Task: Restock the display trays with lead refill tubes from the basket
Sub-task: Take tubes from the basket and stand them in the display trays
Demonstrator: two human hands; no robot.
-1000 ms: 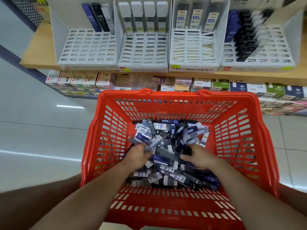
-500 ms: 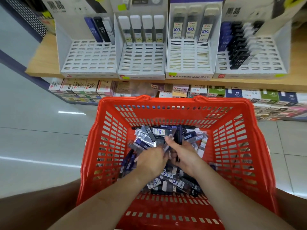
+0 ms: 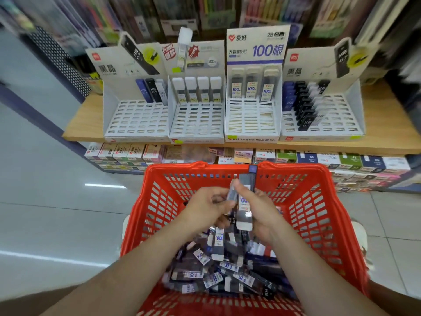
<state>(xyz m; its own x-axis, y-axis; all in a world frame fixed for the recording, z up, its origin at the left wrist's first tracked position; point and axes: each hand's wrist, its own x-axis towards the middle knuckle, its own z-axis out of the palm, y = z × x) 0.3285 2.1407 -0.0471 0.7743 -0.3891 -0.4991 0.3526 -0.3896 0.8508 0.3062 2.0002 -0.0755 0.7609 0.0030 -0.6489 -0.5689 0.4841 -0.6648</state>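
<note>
A red plastic basket [image 3: 323,215] in front of me holds a heap of lead refill tubes [image 3: 218,272]. Both hands are raised over its middle. My right hand [image 3: 262,208] grips a bundle of lead refill tubes [image 3: 245,197] that stick up toward the basket's far rim. My left hand [image 3: 205,205] pinches the side of the same bundle. Several white display trays stand on the wooden shelf beyond: a far-left tray [image 3: 136,119] with three tubes at its back, a second tray [image 3: 197,119], a third tray [image 3: 251,119] and a right tray [image 3: 323,117] with rows of dark tubes.
The wooden shelf [image 3: 378,124] carries the trays at its front edge. Below it runs a lower row of small boxed goods [image 3: 250,156]. Grey tiled floor [image 3: 57,213] lies to the left of the basket. Blurred stock hangs behind the trays.
Both hands have risen out of the heap with tubes in them and come together. The view has tilted up, showing the trays' header cards.
</note>
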